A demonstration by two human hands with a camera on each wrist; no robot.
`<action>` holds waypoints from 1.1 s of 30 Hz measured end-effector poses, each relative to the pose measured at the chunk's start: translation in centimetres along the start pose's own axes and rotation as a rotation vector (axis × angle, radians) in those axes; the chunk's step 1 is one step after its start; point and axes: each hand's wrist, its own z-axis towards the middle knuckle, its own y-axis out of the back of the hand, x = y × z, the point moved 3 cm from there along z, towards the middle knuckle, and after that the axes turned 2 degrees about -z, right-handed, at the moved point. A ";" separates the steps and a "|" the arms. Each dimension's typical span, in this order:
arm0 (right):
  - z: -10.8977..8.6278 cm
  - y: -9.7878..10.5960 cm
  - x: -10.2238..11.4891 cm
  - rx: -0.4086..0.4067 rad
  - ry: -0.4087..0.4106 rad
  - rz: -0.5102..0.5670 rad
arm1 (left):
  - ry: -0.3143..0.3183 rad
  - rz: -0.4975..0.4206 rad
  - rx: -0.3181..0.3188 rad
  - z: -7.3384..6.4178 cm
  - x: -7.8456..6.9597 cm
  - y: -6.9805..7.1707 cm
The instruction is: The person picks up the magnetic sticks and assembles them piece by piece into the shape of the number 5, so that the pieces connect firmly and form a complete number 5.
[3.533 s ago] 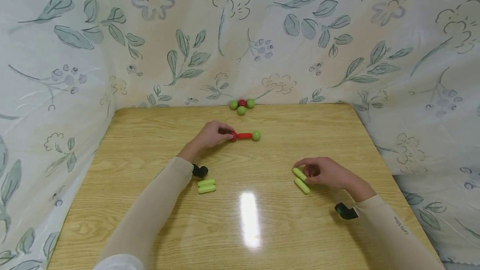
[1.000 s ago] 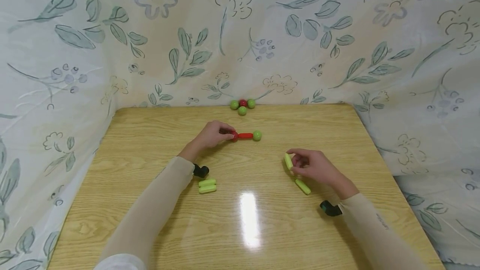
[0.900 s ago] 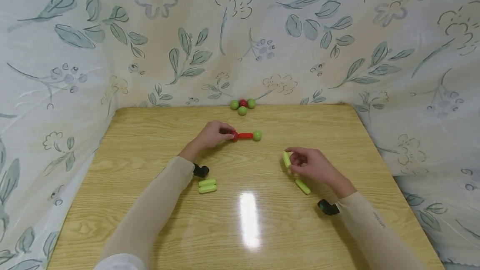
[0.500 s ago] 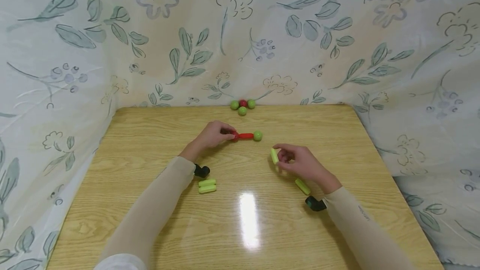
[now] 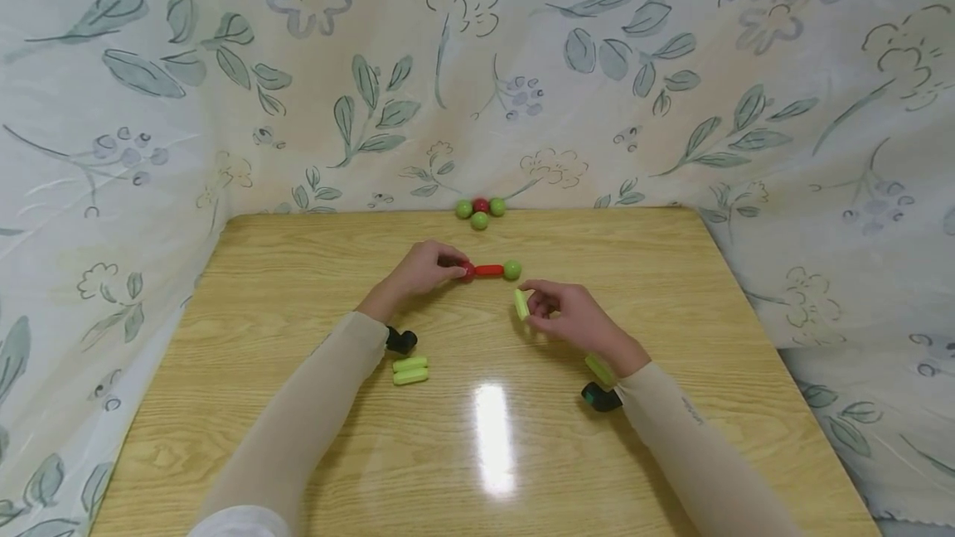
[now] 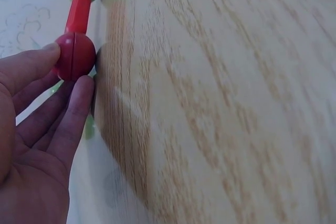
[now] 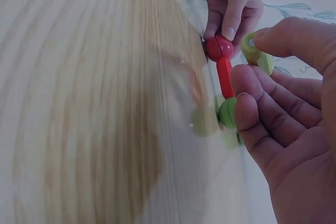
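My left hand (image 5: 427, 268) pinches a red ball (image 6: 76, 56) between thumb and fingers at the middle back of the table. A red rod (image 5: 489, 270) joins that ball to a green ball (image 5: 512, 270) on its right; the three lie in a row on the table. With thumb and fingertips, my right hand (image 5: 569, 311) pinches a yellow-green rod (image 5: 521, 305), held just in front of the green ball and apart from it. A hole shows in the end of this rod in the right wrist view. Another yellow-green rod (image 5: 599, 369) lies partly hidden behind the right wrist.
Two yellow-green rods (image 5: 410, 370) lie side by side near the left forearm. At the table's back edge, several balls, green (image 5: 480, 221) and red (image 5: 481, 205), sit clustered against the floral cloth (image 5: 448, 65). The wooden table (image 5: 418, 462) reflects a bright light.
My right hand has picked up one yellow-green rod from the right pair and carried it left, close to the green ball. My left hand has stayed on the red ball.
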 end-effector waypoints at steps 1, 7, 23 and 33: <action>0.1 -0.1 0.1 -0.003 0.003 -0.005 | -0.001 0.000 -0.001 0.0 0.0 0.0; 1.0 -0.7 0.5 -0.013 0.006 -0.024 | -0.009 0.008 0.001 0.0 -0.1 0.1; 3.3 -2.6 2.9 -0.032 0.025 0.016 | 0.004 0.003 0.014 0.4 -0.1 0.1; 4.9 -4.3 2.3 -0.062 0.014 0.031 | -0.011 -0.010 0.008 0.5 -0.2 0.3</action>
